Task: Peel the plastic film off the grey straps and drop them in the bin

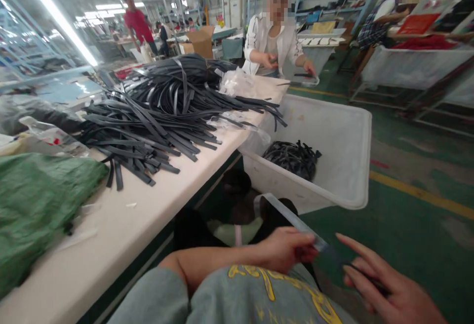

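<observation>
A long, flat grey strap (285,211) runs through my left hand (291,247), low in front of my shirt. The fingers of that hand are closed round it, and its far end loops up beyond them towards the bin. To the right, my right hand (388,282) has thumb and fingers pinched on a dark, narrow length that looks like the same strap, its index finger stretched out. Motion blurs the stretch between the hands. On the table lies a big heap of similar dark straps (163,111), their cut ends hanging towards me.
The pale table (148,220) runs along my left, with a green sack (40,210) and clear plastic (55,136) on it. Ahead stands a white bin (344,151) holding a bundle of black straps (292,160). A person in a white jacket (276,47) stands beyond the table's end.
</observation>
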The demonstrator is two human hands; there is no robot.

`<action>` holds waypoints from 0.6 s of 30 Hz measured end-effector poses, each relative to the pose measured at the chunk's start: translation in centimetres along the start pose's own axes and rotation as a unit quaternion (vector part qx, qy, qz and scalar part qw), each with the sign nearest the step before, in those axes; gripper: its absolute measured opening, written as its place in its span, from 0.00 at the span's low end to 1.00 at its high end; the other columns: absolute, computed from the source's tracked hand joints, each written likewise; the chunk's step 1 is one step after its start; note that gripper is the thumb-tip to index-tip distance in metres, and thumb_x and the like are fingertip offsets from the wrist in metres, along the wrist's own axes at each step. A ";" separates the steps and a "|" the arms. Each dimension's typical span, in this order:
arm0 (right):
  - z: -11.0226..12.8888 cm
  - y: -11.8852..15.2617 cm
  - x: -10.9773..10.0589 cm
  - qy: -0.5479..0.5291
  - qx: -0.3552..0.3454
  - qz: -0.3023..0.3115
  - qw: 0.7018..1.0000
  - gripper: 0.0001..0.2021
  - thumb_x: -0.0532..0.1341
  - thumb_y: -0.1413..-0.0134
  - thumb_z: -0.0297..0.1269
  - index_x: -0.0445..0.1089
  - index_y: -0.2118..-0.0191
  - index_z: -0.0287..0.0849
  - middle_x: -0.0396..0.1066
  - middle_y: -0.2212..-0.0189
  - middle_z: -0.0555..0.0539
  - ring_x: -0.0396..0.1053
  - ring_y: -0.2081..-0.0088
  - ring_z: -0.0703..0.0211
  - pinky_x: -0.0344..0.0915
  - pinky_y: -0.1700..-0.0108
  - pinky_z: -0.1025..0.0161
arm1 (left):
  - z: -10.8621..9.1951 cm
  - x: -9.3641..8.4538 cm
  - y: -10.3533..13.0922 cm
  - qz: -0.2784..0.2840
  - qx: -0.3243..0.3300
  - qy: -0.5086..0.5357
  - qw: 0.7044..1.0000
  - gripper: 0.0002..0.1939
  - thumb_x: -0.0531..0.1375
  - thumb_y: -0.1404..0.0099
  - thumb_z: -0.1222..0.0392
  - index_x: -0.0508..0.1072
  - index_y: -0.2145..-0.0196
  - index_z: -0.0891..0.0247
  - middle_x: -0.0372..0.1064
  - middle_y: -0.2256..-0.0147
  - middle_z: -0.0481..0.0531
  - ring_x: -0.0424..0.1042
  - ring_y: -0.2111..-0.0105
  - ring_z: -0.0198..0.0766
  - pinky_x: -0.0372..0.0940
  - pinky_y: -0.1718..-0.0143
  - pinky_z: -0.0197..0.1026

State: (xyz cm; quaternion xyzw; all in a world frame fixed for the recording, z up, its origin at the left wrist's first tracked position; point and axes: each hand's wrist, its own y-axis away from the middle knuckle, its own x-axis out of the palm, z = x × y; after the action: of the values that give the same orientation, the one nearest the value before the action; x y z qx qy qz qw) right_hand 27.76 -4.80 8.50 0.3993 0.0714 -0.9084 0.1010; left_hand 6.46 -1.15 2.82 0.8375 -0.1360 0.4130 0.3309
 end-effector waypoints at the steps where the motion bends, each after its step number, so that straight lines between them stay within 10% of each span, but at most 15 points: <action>1: 1.0 -0.5 0.0 -0.013 0.010 0.028 0.999 0.23 0.57 0.42 0.52 0.66 0.42 0.54 0.75 0.78 0.52 0.70 0.83 0.58 0.67 0.85 0.66 | -0.4 -1.2 0.4 -0.021 0.008 0.014 1.000 0.21 0.76 0.60 0.52 0.76 0.74 0.67 0.72 0.77 0.50 0.69 0.77 0.31 0.64 0.70 0.35; 10: 5.9 -8.9 7.8 0.016 -0.062 0.125 0.990 0.22 0.54 0.39 0.43 0.64 0.41 0.42 0.75 0.73 0.50 0.72 0.77 0.59 0.70 0.71 0.62 | -2.6 -5.6 2.4 -0.104 0.080 0.110 0.985 0.07 0.69 0.43 0.62 0.76 0.68 0.67 0.74 0.73 0.50 0.72 0.74 0.31 0.65 0.66 0.34; 18: 7.1 -9.9 5.9 0.017 -0.063 0.151 0.986 0.21 0.55 0.38 0.43 0.64 0.41 0.45 0.75 0.73 0.50 0.70 0.79 0.61 0.64 0.78 0.66 | -4.3 -7.0 3.3 -0.134 0.122 0.148 0.972 0.06 0.68 0.42 0.63 0.75 0.69 0.67 0.73 0.74 0.49 0.71 0.74 0.29 0.65 0.66 0.34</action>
State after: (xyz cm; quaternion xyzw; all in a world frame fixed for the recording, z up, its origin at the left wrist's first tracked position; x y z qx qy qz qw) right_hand 16.44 2.51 9.32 0.4134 0.0692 -0.8697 0.2607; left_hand -2.09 -1.04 0.71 0.8115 0.0792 0.4982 0.2951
